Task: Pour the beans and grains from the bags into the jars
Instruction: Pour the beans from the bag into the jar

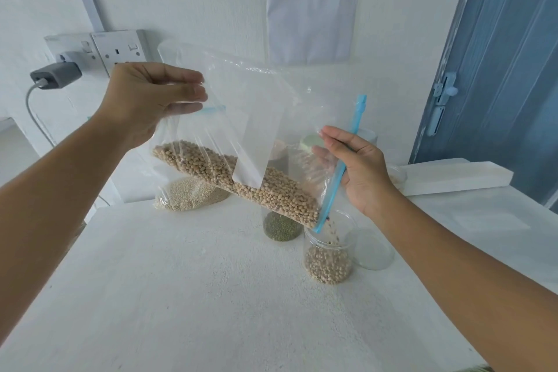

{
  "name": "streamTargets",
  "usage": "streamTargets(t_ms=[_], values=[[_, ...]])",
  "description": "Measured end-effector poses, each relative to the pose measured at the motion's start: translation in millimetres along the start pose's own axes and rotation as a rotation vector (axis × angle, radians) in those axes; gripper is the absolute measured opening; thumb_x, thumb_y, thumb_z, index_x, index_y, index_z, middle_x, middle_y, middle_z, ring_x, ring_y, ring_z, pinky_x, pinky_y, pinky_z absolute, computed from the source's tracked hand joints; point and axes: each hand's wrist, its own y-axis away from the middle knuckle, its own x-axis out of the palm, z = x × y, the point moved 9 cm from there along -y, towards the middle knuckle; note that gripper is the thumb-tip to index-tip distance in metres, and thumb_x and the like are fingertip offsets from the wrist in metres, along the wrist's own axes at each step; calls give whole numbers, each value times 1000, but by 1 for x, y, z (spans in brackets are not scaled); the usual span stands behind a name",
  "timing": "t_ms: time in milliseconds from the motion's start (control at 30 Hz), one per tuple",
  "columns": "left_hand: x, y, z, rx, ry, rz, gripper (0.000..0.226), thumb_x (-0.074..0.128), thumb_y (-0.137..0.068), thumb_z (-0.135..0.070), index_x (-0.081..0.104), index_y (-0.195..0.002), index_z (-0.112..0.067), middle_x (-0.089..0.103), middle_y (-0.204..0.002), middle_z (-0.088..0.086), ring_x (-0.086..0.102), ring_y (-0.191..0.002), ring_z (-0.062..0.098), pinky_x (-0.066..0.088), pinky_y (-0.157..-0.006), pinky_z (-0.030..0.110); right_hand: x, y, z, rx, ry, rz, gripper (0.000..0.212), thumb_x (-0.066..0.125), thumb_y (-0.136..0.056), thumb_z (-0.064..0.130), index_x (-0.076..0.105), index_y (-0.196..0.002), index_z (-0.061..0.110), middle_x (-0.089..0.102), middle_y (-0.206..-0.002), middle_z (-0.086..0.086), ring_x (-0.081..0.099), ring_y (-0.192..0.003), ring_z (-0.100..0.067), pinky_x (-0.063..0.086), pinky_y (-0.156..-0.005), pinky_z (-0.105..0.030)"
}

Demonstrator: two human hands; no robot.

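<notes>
I read this as a plain utility room set up as a work station, not a kitchen. Beyond my left hand (151,100) sits a double wall socket (120,50) with a grey charger (56,74) plugged in. Above both hands hangs a printed sheet (311,3) of numbered instructions. Past my right hand (353,166) stands a blue door (498,69). Below both hands lies a rough white bench (181,281).

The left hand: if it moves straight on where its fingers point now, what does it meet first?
The left hand already pinches the clear bag; beyond that, probably its blue zip strip, though depth is unclear.
</notes>
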Motion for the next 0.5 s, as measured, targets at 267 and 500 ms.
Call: streamTargets(t_ms=[267, 500], values=[[1, -3, 0, 3, -10, 4, 28, 86, -75, -4, 78, -102, -1, 79, -87, 12, 78, -90, 29, 63, -88, 41, -2, 0, -3, 2, 0, -3, 23, 70, -93, 0, 76, -113, 9, 77, -117, -7, 75, -105, -32, 57, -101, -42], [-1, -4, 0, 1, -15, 3, 29, 86, -76, -3, 77, -103, 2, 79, -87, 12, 78, -90, 30, 63, -89, 42, -2, 0, -3, -2, -6, -7, 23, 70, -92, 0, 76, -113, 9, 77, -117, -7, 75, -104, -32, 58, -97, -40]])
